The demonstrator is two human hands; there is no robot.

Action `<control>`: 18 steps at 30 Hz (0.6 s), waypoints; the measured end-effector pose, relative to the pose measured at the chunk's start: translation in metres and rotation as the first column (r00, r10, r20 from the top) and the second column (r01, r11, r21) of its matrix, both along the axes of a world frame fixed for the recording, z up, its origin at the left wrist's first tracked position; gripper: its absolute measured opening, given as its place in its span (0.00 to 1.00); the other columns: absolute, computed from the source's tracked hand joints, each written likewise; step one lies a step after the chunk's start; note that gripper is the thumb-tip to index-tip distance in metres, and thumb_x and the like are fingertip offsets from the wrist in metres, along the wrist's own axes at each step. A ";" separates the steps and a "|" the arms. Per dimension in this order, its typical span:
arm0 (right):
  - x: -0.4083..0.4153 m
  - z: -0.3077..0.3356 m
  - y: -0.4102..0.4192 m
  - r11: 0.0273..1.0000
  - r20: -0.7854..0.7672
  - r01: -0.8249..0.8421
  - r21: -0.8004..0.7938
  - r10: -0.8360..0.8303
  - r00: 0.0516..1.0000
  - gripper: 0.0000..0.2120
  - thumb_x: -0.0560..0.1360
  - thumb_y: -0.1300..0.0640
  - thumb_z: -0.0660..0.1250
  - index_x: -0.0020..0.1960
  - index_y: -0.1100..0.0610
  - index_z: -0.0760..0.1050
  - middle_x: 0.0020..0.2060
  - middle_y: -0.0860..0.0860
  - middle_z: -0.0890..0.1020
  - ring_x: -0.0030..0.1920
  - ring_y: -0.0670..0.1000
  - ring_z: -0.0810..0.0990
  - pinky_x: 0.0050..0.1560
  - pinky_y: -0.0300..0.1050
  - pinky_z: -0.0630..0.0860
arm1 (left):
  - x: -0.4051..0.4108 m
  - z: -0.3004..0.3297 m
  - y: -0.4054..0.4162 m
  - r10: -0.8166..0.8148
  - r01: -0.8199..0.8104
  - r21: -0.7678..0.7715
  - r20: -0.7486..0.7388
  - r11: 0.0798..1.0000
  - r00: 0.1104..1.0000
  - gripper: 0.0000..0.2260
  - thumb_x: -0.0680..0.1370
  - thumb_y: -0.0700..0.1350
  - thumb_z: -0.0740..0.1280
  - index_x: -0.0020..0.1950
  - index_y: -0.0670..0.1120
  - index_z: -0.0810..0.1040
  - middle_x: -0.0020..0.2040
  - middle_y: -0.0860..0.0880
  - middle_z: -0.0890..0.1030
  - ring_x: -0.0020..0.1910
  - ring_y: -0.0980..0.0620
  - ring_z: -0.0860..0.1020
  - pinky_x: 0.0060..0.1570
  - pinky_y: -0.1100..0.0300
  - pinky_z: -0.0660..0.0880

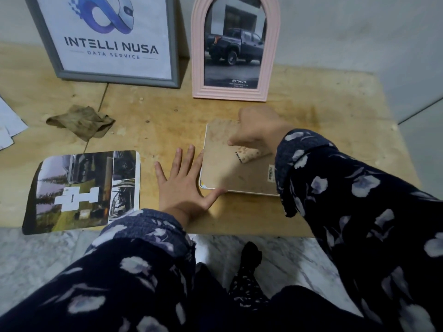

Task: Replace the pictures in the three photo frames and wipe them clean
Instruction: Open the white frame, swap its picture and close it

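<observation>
A white photo frame [223, 171] lies face down on the wooden board, its brown backing and folded stand [250, 156] facing up. My left hand [184, 185] lies flat with spread fingers against the frame's left edge. Over the frame's upper right corner, my right hand [257, 128] presses its fingertips on the backing. A loose printed picture [84, 190] with rounded corners lies left of my left hand. A grey frame [110, 39] with a logo print and a pink arched frame [236, 49] with a truck photo lean upright against the wall.
A crumpled brown cloth [82, 122] lies on the wooden board [155, 111] behind the loose picture. White paper sheets [8, 123] sit at the far left edge. Marble floor [36, 255] runs along the board's near edge.
</observation>
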State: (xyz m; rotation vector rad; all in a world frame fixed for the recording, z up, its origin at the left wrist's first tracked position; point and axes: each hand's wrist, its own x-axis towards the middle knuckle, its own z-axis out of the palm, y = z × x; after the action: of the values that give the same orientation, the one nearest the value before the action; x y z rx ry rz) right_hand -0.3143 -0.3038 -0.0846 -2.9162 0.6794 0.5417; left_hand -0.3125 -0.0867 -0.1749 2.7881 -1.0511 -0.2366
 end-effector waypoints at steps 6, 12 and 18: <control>0.006 0.006 0.002 1.000 -0.008 0.024 -0.003 -0.024 1.000 0.23 0.65 0.37 0.73 0.33 0.54 0.69 0.32 0.47 0.72 0.42 0.54 0.75 0.43 0.44 0.72 | 0.000 0.001 -0.001 0.000 -0.001 0.034 0.004 0.999 1.000 0.43 0.68 0.77 0.46 0.78 0.59 0.42 0.79 0.57 0.41 0.77 0.53 0.38 0.70 0.34 0.38; 0.013 0.009 0.000 0.980 -0.067 0.122 0.156 -0.113 0.991 0.18 0.64 0.42 0.76 0.33 0.56 0.75 0.33 0.48 0.78 0.39 0.53 0.78 0.41 0.42 0.72 | 0.000 0.001 -0.001 0.004 -0.005 0.057 0.009 0.998 1.000 0.43 0.68 0.77 0.45 0.78 0.58 0.44 0.78 0.57 0.40 0.77 0.53 0.36 0.70 0.34 0.38; 0.002 -0.007 0.001 0.959 -0.018 0.186 0.214 -0.187 0.982 0.33 0.68 0.40 0.72 0.67 0.53 0.66 0.60 0.52 0.77 0.62 0.58 0.74 0.72 0.65 0.52 | 0.001 0.002 0.000 0.000 0.000 0.048 0.000 0.999 1.000 0.43 0.68 0.77 0.45 0.79 0.57 0.46 0.79 0.56 0.39 0.77 0.53 0.37 0.70 0.34 0.38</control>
State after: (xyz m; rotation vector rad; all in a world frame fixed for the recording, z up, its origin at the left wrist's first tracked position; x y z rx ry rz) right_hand -0.3125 -0.3024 -0.0917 -2.6180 0.8287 0.5527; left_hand -0.3115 -0.0870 -0.1732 2.8303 -1.0597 -0.2657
